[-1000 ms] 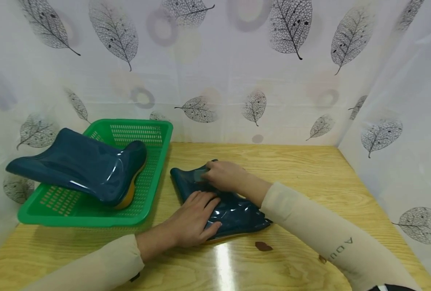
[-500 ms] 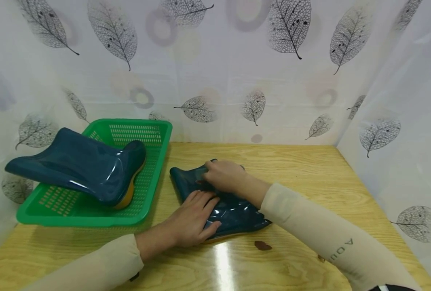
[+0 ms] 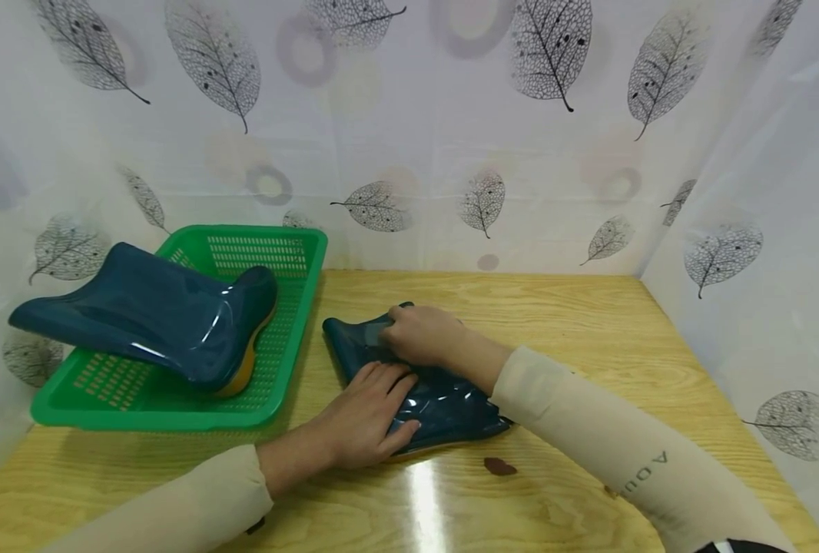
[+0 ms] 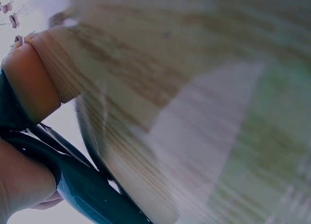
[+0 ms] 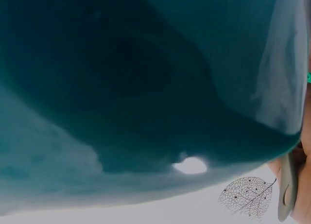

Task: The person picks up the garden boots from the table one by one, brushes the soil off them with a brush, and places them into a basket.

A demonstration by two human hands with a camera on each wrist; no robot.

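A dark blue rubber boot [image 3: 444, 407] lies on its side on the wooden table. My left hand [image 3: 368, 418] rests on the near side of its shaft, fingers spread and pressing down. Farther up the shaft, my right hand [image 3: 426, 336] works close over the boot with curled fingers. In the right wrist view a small grey handle [image 5: 286, 190] with a hole at its end sticks out of that hand; the rest of this tool is hidden. Glossy blue rubber [image 4: 97, 195] also shows beside the fingers in the left wrist view.
At the left stands a green plastic basket [image 3: 297, 330] with a second blue boot [image 3: 160, 307] leaning over its rim, yellowish sole to the right. A small dark brown patch [image 3: 499, 466] marks the table [image 3: 575, 307] near the boot. A leaf-patterned white curtain [image 3: 409, 138] encloses the back and sides.
My right hand has shifted slightly along the boot's shaft, the greyish patch by its fingertips changing a little. My left hand, the boot and the basket stay in place.
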